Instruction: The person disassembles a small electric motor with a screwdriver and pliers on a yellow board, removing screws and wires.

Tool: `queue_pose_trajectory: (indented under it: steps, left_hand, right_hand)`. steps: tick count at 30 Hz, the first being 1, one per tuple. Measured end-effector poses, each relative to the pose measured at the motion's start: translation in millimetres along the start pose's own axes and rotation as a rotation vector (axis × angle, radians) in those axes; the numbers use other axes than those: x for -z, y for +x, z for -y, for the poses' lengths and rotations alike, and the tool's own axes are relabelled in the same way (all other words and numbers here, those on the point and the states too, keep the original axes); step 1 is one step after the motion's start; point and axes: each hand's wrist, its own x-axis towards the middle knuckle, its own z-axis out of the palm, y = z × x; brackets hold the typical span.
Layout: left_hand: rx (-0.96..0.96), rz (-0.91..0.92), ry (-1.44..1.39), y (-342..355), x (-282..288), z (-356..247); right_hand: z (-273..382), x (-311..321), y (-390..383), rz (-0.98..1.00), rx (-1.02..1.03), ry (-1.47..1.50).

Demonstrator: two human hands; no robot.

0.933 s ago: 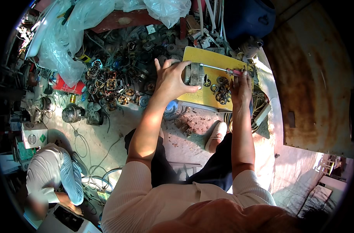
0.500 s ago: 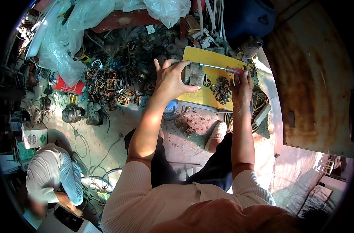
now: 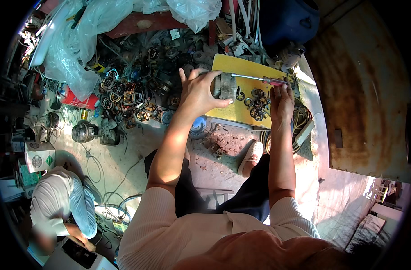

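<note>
My left hand [image 3: 198, 92] is closed around a grey, ridged metal part [image 3: 228, 86] at the left side of a yellow board [image 3: 228, 63]. Its thumb presses on the near side, the fingers on the far side. The exact kind of the part cannot be made out. A screwdriver [image 3: 254, 78] with a red handle lies across the board's far middle, its tip against the part's upper right corner. The fingers of my right hand [image 3: 282, 101] pinch the handle's end. Between my hands, several small dark rings and round parts [image 3: 258, 104] rest on the board.
Motor parts and coils [image 3: 129, 96] are heaped at the left, with clear plastic sheeting [image 3: 70, 58] behind. A blue barrel [image 3: 286, 22] stands at the far right, beside a rusty metal sheet [image 3: 367, 99]. Cables [image 3: 300, 121] lie right of the board. Another person [image 3: 56, 198] bends over at lower left.
My right hand's fingers have shifted slightly right along the handle, and the screwdriver's handle looks turned. My left hand and the metal part stay in place.
</note>
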Motion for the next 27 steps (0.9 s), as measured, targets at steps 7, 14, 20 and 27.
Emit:
queue_pose_trajectory:
  steps: [7, 14, 20, 27]
  left_hand:
    - [0.044, 0.078, 0.025, 1.5, 4.2, -4.8]
    - [0.043, 0.078, 0.018, 2.4, 4.8, -6.9]
    - [0.039, 0.063, 0.006, 1.2, 2.9, -5.3]
    - [0.055, 0.07, -0.002, 2.3, 2.9, -6.1]
  right_hand:
    - [4.8, 2.7, 0.0, -0.107, -0.122, -0.053]
    - [-7.4, 23.1, 15.4, 0.032, -0.017, 0.031]
    - [5.3, -5.2, -4.4, -0.059, -0.069, -0.005]
    - [-9.4, 21.0, 13.7, 0.014, -0.003, 0.046]
